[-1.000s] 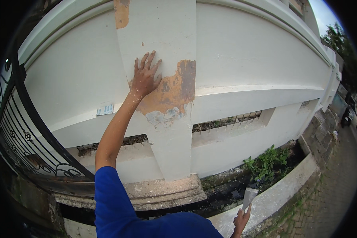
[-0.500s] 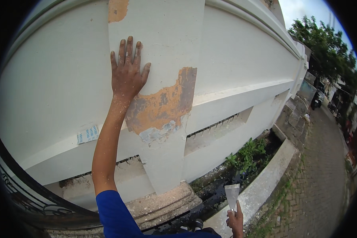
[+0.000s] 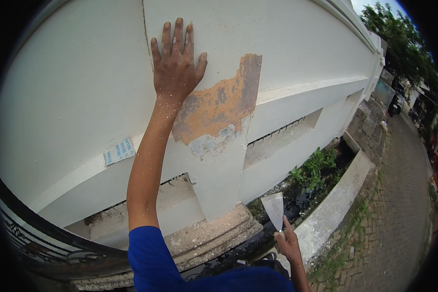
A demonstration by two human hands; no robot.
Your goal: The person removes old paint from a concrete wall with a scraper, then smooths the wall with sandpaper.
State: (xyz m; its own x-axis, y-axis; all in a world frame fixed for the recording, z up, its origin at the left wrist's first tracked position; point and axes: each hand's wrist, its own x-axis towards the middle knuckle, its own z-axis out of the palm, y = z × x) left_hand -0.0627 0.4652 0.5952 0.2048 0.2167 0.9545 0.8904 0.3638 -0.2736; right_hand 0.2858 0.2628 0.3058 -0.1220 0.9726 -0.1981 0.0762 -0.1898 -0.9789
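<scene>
My left hand [image 3: 176,65] lies flat on the white wall [image 3: 97,73], fingers stretched upward and thumb out to the right. Flecks of pale dust dot its skin and forearm. Just right of and below it is a peeled patch [image 3: 216,104], where orange and grey show through, with a pale grey broken lower edge. Low on the right, my right hand [image 3: 288,243] grips a scraper [image 3: 274,209] by its handle, index finger extended along it. The scraper's wide metal blade points up and is apart from the wall.
A printed paper piece [image 3: 119,152] rests on the wall's ledge at left. Below runs a dark drain [image 3: 297,207] with green plants [image 3: 317,170], bordered by a concrete kerb [image 3: 338,207]. A brick-paved lane [image 3: 399,194] lies right; a black metal railing [image 3: 48,238] curves at lower left.
My view has shifted, so the wall and patch sit higher and further right. My right hand has risen with the scraper, whose blade now tilts left. My left hand stays flat on the wall.
</scene>
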